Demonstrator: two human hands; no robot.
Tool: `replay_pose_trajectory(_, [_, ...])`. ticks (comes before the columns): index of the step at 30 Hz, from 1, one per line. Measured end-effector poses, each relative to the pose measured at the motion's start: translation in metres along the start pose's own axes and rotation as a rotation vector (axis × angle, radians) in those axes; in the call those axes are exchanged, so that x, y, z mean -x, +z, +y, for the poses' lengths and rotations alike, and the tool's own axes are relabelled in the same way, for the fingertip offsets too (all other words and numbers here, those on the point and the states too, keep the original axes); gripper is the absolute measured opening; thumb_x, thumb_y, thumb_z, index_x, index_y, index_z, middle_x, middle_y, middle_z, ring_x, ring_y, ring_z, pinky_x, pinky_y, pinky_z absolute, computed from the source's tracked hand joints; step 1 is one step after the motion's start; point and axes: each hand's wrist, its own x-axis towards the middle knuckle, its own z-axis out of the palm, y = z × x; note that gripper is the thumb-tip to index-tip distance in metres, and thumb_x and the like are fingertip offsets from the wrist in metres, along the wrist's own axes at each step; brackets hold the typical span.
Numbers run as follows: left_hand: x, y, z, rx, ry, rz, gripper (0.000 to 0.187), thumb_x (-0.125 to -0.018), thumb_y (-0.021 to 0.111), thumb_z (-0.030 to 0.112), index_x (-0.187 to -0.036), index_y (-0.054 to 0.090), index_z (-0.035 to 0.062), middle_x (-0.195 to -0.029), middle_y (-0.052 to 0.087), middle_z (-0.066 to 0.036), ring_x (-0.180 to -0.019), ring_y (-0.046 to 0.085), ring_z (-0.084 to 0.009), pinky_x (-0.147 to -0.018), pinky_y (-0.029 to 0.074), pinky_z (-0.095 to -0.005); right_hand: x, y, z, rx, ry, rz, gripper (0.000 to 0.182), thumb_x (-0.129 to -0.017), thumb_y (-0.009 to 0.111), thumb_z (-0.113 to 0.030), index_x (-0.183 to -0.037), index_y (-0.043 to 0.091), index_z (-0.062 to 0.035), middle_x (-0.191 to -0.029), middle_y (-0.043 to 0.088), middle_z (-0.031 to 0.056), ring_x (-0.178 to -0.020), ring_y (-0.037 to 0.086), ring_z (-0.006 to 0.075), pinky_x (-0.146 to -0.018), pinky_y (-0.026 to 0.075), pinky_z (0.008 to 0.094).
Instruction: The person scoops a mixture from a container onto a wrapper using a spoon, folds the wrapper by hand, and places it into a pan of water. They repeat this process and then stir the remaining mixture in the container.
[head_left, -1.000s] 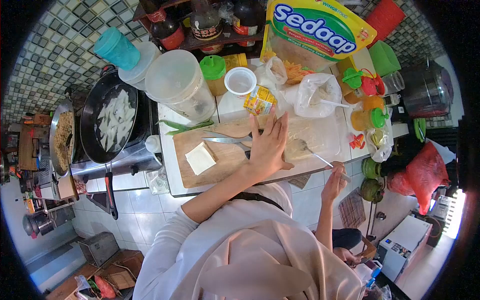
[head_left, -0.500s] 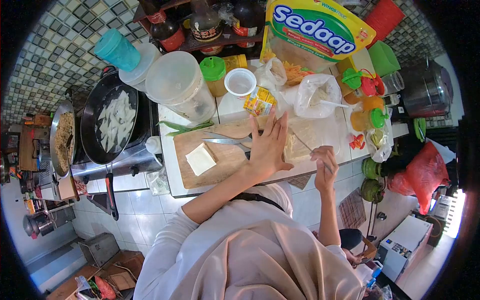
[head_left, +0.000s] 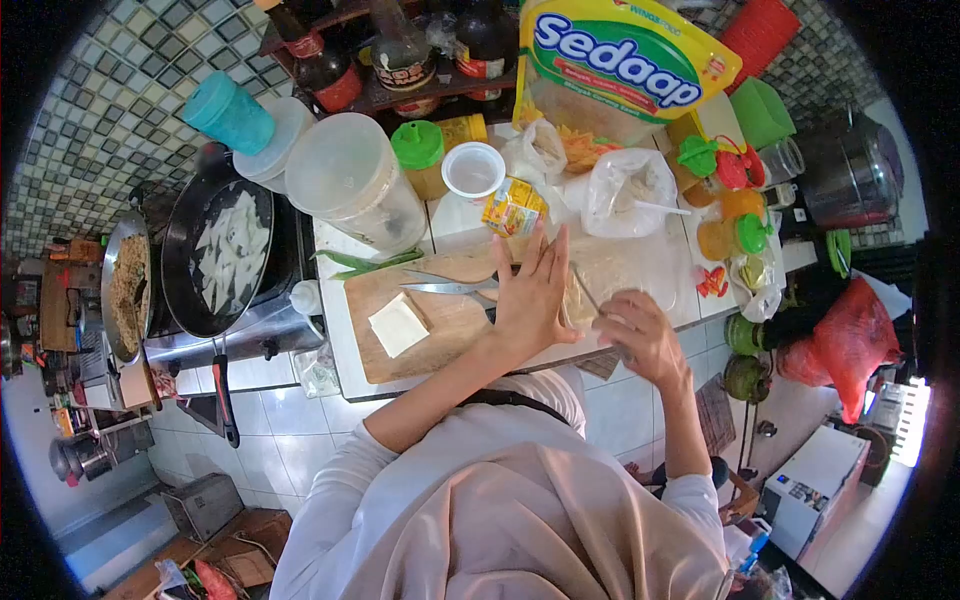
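Note:
My left hand (head_left: pixel 530 300) lies palm down with its fingers spread, over the right half of the wooden cutting board (head_left: pixel 385 280). A pale thin sheet (head_left: pixel 578 305) shows beside its thumb. My right hand (head_left: pixel 640 335) is closed round a thin metal utensil (head_left: pixel 585 288), which slants up and left past the sheet; its kind is hard to make out. Scissors (head_left: pixel 445 286) lie on the board, their handles partly hidden by my left hand. At the board's left sits a small stack of white square wrappers (head_left: pixel 398 325).
A black frying pan (head_left: pixel 232 250) with white pieces and a wok (head_left: pixel 128 290) of brown filling stand on the stove at left. Behind the board are a lidded plastic tub (head_left: pixel 355 180), a white cup (head_left: pixel 473 170), a yellow sachet (head_left: pixel 514 205) and a bag of white powder (head_left: pixel 630 195).
My right hand has moved left, closer to my left hand, bringing the utensil with it. My left hand stays spread over the board, and the view has shifted slightly.

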Motion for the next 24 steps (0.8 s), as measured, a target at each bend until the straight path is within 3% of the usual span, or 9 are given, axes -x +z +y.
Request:
replay_pose_trajectory(4, [0.001,0.001,-0.001,0.014,0.015,0.012,0.125,-0.039,0.075,0.05,-0.131,0.011,-0.007,-0.121,0.041,-0.016,-0.127,0.019,-0.0305,-0.094,0.007,-0.0651,0.011,-0.011,-0.019,-0.028,-0.059,-0.142,0.026,-0.056,0.068,-0.009,-0.08,0.058,-0.0071,-0.084,0.056,0.0058,-0.084,0.052,0.0259,-0.071,0.045,0.035])
replay_pose_trajectory(7, [0.001,0.001,0.0,0.014,0.016,-0.038,0.126,-0.04,0.073,0.055,-0.131,0.011,-0.0066,-0.129,0.033,-0.019,-0.128,0.017,-0.0299,-0.093,0.004,-0.0659,0.012,-0.022,-0.02,-0.05,-0.073,-0.205,0.026,-0.054,0.067,-0.007,-0.078,0.058,-0.0056,-0.082,0.056,0.0064,-0.083,0.052,0.0256,-0.07,0.045,0.0359])
replay_pose_trajectory(11, [0.0,-0.001,0.001,-0.015,0.007,-0.041,0.126,-0.04,0.073,0.054,-0.131,0.01,-0.0059,-0.128,0.034,-0.018,-0.128,0.017,-0.0293,-0.093,0.005,-0.066,0.004,-0.028,0.001,-0.152,0.068,-0.078,0.021,-0.054,0.062,-0.004,-0.074,0.056,-0.0042,-0.08,0.055,0.0074,-0.083,0.052,0.028,-0.072,0.043,0.0361])
replay_pose_trajectory(13, [0.0,-0.002,0.001,-0.017,0.003,-0.038,0.125,-0.04,0.073,0.053,-0.131,0.01,-0.0058,-0.127,0.035,-0.017,-0.128,0.017,-0.029,-0.093,0.005,-0.0659,0.002,-0.017,0.014,-0.148,0.133,0.091,0.02,-0.055,0.062,-0.002,-0.074,0.056,-0.0046,-0.08,0.056,0.0077,-0.082,0.052,0.0287,-0.072,0.042,0.0369])
replay_pose_trajectory(15, [0.0,-0.002,0.002,-0.026,-0.005,-0.03,0.123,-0.041,0.074,0.05,-0.13,0.012,-0.0071,-0.121,0.041,-0.016,-0.127,0.019,-0.0303,-0.094,0.007,-0.0649,-0.002,-0.014,0.015,-0.131,0.155,0.062,0.019,-0.057,0.062,-0.001,-0.075,0.055,-0.0046,-0.082,0.055,0.0075,-0.083,0.051,0.0284,-0.072,0.042,0.0369])
replay_pose_trajectory(18, [0.0,-0.001,0.001,-0.038,-0.002,-0.025,0.123,-0.041,0.074,0.052,-0.13,0.013,-0.007,-0.121,0.041,-0.016,-0.127,0.019,-0.0301,-0.094,0.007,-0.0649,-0.003,-0.011,0.007,-0.097,0.03,-0.065,0.02,-0.058,0.063,-0.002,-0.077,0.054,-0.0048,-0.083,0.054,0.0066,-0.084,0.051,0.0272,-0.071,0.043,0.0352])
replay_pose_trajectory(20, [0.0,-0.001,0.0,-0.024,-0.007,-0.035,0.123,-0.041,0.074,0.051,-0.131,0.012,-0.0064,-0.123,0.039,-0.016,-0.128,0.018,-0.0298,-0.094,0.006,-0.0652,0.002,-0.015,-0.007,-0.071,-0.05,-0.121,0.03,-0.051,0.066,-0.004,-0.078,0.056,-0.0044,-0.082,0.055,0.0059,-0.082,0.052,0.0266,-0.071,0.044,0.0357])
replay_pose_trajectory(24, [0.0,-0.001,0.001,-0.012,0.005,-0.026,0.124,-0.04,0.075,0.051,-0.131,0.011,-0.0059,-0.126,0.037,-0.017,-0.128,0.018,-0.0296,-0.094,0.006,-0.0654,0.0,-0.025,-0.012,-0.034,-0.051,-0.2,0.028,-0.053,0.068,-0.007,-0.077,0.056,-0.0058,-0.083,0.056,0.0045,-0.083,0.053,0.0255,-0.071,0.044,0.035])
